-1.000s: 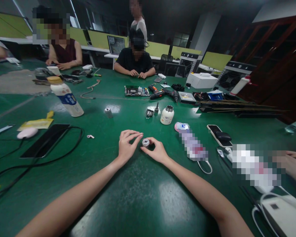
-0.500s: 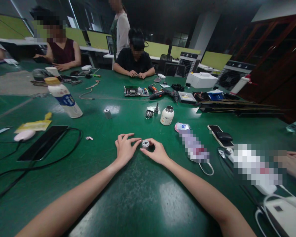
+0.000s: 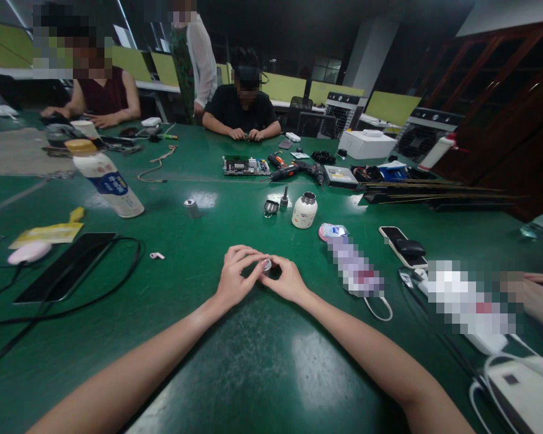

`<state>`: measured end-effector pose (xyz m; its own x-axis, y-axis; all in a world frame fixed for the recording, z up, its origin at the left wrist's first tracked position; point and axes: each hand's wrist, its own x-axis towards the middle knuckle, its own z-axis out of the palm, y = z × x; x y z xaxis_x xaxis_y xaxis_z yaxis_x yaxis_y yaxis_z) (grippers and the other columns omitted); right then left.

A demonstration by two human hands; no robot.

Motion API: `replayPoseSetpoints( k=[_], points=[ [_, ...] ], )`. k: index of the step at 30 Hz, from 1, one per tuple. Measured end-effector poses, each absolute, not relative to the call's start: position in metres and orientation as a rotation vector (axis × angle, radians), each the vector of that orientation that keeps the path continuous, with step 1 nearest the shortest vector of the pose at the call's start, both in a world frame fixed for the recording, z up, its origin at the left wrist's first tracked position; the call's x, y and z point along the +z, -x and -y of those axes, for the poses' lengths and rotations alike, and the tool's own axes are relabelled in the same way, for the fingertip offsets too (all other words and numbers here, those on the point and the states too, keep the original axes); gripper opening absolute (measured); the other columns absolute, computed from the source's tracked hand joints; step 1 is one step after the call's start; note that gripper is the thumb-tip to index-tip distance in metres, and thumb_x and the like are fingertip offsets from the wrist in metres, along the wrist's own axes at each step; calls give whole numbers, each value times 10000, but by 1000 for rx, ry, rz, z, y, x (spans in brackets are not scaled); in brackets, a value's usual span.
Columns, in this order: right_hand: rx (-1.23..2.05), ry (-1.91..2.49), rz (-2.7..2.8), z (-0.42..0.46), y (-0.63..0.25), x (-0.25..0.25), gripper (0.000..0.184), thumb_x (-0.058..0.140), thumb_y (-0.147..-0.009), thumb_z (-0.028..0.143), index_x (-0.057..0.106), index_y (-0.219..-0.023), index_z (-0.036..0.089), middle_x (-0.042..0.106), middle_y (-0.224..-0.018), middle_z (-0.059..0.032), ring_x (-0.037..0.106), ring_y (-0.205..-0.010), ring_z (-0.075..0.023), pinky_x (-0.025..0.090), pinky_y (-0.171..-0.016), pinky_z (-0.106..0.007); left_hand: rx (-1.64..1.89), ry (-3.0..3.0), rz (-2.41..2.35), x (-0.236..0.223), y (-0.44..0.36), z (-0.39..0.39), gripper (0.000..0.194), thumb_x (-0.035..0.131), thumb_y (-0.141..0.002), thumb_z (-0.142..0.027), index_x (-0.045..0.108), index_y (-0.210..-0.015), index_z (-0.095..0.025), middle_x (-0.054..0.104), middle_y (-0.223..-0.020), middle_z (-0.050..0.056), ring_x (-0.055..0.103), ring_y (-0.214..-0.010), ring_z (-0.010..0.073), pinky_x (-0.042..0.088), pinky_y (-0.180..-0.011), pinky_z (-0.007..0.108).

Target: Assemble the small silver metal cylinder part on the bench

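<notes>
A small silver metal cylinder [image 3: 267, 266] with a round hole in its top stands on the green table between my hands. My right hand [image 3: 290, 279] grips its right side between thumb and fingers. From the left, my left hand [image 3: 238, 277] closes on it too, thumb at the near upper edge and fingers curved over the far side. Fingertips partly cover the cylinder. A similar metal cylinder [image 3: 192, 208] stands farther off to the left. Beyond my hands are a squat cream bottle [image 3: 304, 212], a steel cap with a ring [image 3: 270, 208] and a small dark fitting [image 3: 284, 197].
Left lie a white earbud [image 3: 157, 256], a black tablet [image 3: 67, 265] with cable and a tilted drink bottle [image 3: 108, 181]. A circuit board [image 3: 247, 166] and power drills [image 3: 294, 172] lie farther back. Right are a phone [image 3: 396, 241], a power strip [image 3: 486, 340] and another person's hand [image 3: 531, 295].
My left hand has moved right and closed from spread fingers onto the metal cylinder, its thumb now over the edge. My right hand keeps its grip. The view has shifted slightly.
</notes>
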<state>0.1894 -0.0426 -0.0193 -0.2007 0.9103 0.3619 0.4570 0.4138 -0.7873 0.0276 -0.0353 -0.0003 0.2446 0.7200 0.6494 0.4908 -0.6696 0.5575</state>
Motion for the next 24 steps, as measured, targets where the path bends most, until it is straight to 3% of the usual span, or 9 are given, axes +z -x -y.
replayPoseSetpoints(
  k=[10,17,24],
  points=[
    [682,1195,1835,42,-190,-20,315,710,-735,306,665,-1038,228,717,-940,-16,638,-820,-182,475,-774,-304,1422,-2260,-1146,1,-28,37,125,608,-854,-273,718,-892,-228,715,-906,48,550,-960,231,434,-881,423],
    [671,1199,1846,42,-189,-19,275,725,-741,354,678,-980,224,717,-893,-13,635,-802,-180,476,-760,-298,1435,-2274,-1132,1,-24,44,263,450,-926,-242,711,-916,-211,736,-1015,44,581,-1075,235,376,-911,426],
    [700,1169,1836,44,-190,-18,292,716,-758,360,669,-1019,238,717,-946,-7,639,-827,-168,473,-780,-285,1681,-2234,-1308,3,-27,52,298,481,-900,-251,687,-688,-218,722,-682,21,591,-848,238,358,-830,438]
  ],
)
